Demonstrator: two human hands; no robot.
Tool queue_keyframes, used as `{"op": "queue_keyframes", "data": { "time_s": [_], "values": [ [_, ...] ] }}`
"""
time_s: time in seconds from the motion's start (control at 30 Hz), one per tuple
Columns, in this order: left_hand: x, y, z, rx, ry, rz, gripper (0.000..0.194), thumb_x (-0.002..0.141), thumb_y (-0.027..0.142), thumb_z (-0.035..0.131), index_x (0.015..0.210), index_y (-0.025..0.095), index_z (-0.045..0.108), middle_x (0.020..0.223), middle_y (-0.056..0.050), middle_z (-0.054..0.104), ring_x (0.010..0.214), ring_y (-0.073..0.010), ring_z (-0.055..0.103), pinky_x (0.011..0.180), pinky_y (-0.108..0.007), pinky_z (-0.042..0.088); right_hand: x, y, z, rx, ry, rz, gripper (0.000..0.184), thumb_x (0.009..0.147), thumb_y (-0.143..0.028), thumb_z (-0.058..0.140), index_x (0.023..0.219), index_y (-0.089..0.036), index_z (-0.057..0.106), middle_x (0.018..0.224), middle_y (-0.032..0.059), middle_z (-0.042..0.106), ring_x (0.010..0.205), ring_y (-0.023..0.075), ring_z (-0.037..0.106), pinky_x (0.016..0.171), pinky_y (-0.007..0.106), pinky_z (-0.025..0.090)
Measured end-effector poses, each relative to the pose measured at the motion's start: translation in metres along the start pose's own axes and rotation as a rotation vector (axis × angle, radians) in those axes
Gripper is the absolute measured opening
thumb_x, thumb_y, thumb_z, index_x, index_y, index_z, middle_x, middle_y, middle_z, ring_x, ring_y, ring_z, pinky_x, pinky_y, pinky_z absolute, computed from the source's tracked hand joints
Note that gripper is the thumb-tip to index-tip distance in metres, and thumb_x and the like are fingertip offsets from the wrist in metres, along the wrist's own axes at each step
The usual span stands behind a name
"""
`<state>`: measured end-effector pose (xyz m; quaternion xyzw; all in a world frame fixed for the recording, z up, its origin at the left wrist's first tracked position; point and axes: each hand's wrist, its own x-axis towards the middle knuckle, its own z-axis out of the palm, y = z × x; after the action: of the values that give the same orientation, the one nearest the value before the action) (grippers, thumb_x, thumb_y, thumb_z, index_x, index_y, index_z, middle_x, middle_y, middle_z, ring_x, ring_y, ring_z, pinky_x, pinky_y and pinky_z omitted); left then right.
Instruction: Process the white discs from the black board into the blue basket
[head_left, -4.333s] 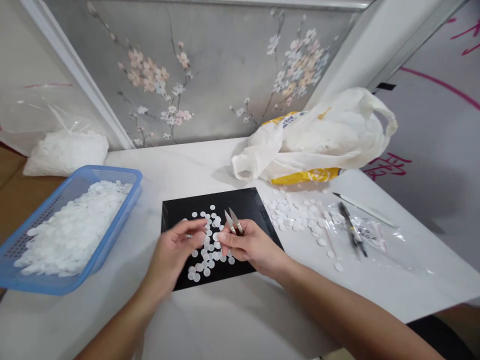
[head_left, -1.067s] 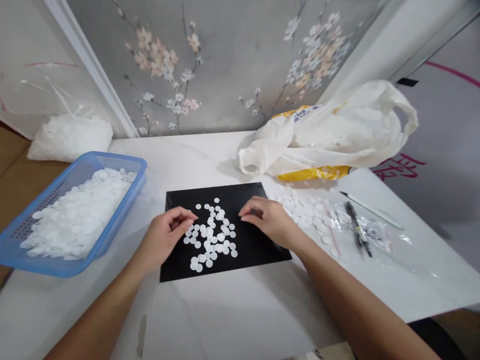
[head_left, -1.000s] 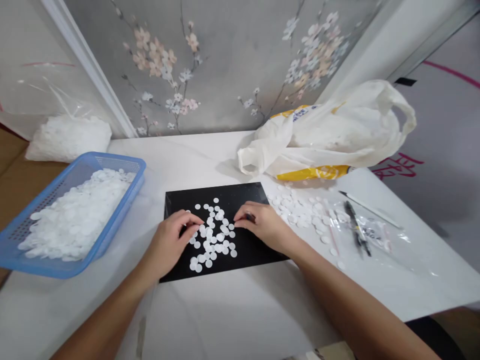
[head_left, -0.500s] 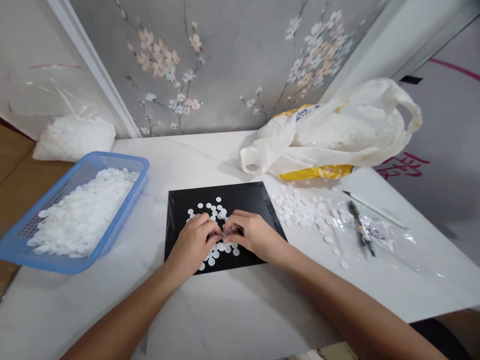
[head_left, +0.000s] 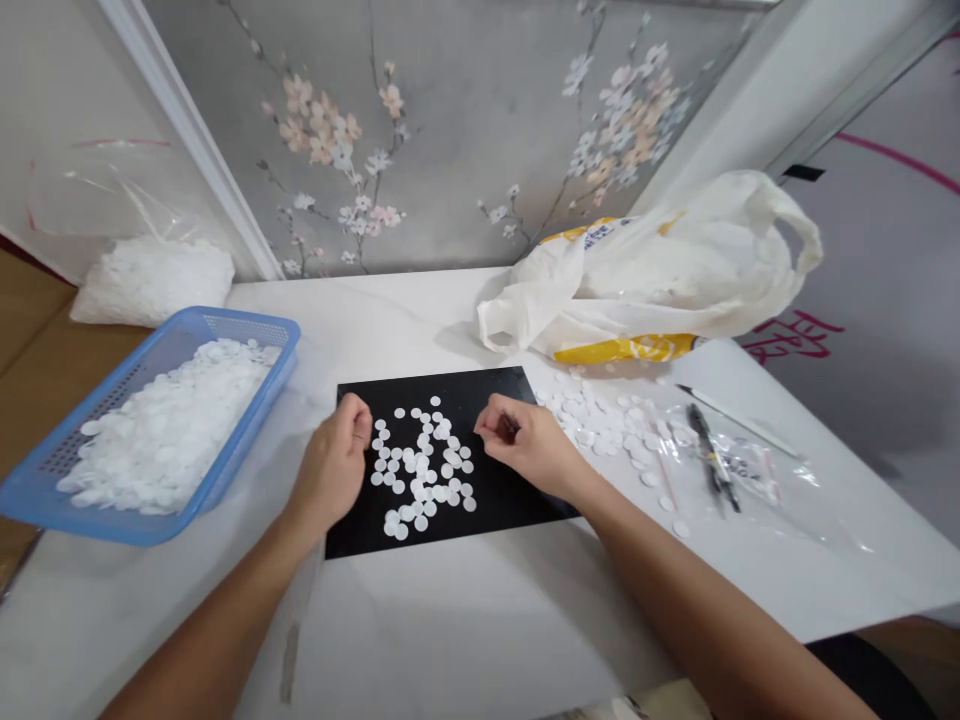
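Observation:
Small white round discs (head_left: 421, 465) lie scattered, some overlapping, on a black board (head_left: 495, 500) in front of me. My left hand (head_left: 334, 455) is closed over the board's left edge, its fingers curled together; whatever they may hold is hidden. On the other side of the discs, my right hand (head_left: 525, 445) hovers over the right part of the board with thumb and forefinger pinched. Anything between those fingertips is too small to make out.
At left stands a blue basket (head_left: 217, 490) full of white discs, with a clear bag (head_left: 157, 280) of white pieces behind it. On the right are a white plastic bag (head_left: 645, 280), loose discs (head_left: 600, 415), a black pen (head_left: 712, 455), a white pen-like tool (head_left: 739, 418) and clear plastic bags (head_left: 795, 510).
My hands were together over the middle of the discs. They have moved apart, the left to the board's left edge and the right toward its right side, uncovering the discs.

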<state>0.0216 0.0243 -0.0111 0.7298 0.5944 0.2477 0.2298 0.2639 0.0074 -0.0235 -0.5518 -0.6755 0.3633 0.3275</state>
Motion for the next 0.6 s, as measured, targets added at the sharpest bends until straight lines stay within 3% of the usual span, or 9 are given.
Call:
{"op": "queue_keyframes", "data": {
  "time_s": [0.1, 0.17, 0.23, 0.4, 0.5, 0.6],
  "values": [
    [0.009, -0.016, -0.018, 0.190, 0.113, -0.027, 0.027, 0.091, 0.029, 0.038, 0.066, 0.022, 0.042, 0.058, 0.003, 0.043, 0.055, -0.0150, 0.043, 0.056, -0.028, 0.033, 0.001, 0.005, -0.008, 0.074, 0.003, 0.083, 0.011, 0.072, -0.012, 0.052, 0.076, -0.021, 0.049, 0.068, -0.0045, 0.057, 0.057, 0.0099, 0.046, 0.055, 0.022, 0.037],
    [0.012, -0.023, -0.025, 0.240, 0.176, 0.000, 0.009, 0.085, 0.023, 0.047, 0.079, 0.021, 0.053, 0.072, 0.000, 0.051, 0.065, -0.0162, 0.050, 0.063, -0.028, 0.037, 0.001, 0.007, -0.009, 0.090, -0.059, 0.120, 0.012, 0.075, -0.015, 0.051, 0.086, -0.021, 0.055, 0.068, -0.0045, 0.057, 0.057, 0.0104, 0.048, 0.056, 0.023, 0.038],
    [0.012, -0.027, -0.028, 0.254, 0.199, 0.031, 0.013, 0.082, 0.021, 0.051, 0.092, 0.021, 0.059, 0.086, -0.003, 0.056, 0.077, -0.0183, 0.054, 0.070, -0.029, 0.041, 0.001, 0.008, -0.007, 0.053, -0.121, 0.159, 0.010, 0.078, -0.020, 0.052, 0.085, -0.020, 0.059, 0.068, -0.0037, 0.057, 0.056, 0.0106, 0.048, 0.056, 0.023, 0.038],
    [0.008, -0.021, -0.022, 0.175, 0.041, 0.042, 0.020, 0.088, 0.024, 0.045, 0.091, 0.023, 0.064, 0.089, -0.002, 0.065, 0.081, -0.0193, 0.060, 0.073, -0.030, 0.044, 0.002, 0.006, 0.007, -0.099, -0.126, 0.125, 0.004, 0.075, -0.023, 0.066, 0.075, -0.020, 0.063, 0.070, -0.0027, 0.058, 0.062, 0.0115, 0.049, 0.060, 0.024, 0.037],
    [0.006, -0.018, -0.015, 0.158, -0.009, 0.058, 0.025, 0.089, 0.018, 0.041, 0.102, 0.023, 0.062, 0.099, -0.003, 0.064, 0.089, -0.0193, 0.060, 0.079, -0.031, 0.044, 0.003, 0.003, 0.013, -0.156, -0.145, 0.069, 0.006, 0.076, -0.018, 0.065, 0.073, -0.020, 0.061, 0.075, -0.0018, 0.057, 0.066, 0.0118, 0.051, 0.062, 0.024, 0.037],
    [0.003, -0.017, -0.007, 0.195, -0.077, 0.057, 0.020, 0.091, 0.023, 0.043, 0.101, 0.023, 0.061, 0.095, -0.002, 0.061, 0.086, -0.0196, 0.059, 0.077, -0.032, 0.044, 0.002, 0.001, 0.013, -0.191, -0.182, 0.024, 0.011, 0.080, -0.015, 0.059, 0.070, -0.019, 0.056, 0.079, -0.0006, 0.056, 0.066, 0.0116, 0.050, 0.062, 0.024, 0.037]
  ]
}}
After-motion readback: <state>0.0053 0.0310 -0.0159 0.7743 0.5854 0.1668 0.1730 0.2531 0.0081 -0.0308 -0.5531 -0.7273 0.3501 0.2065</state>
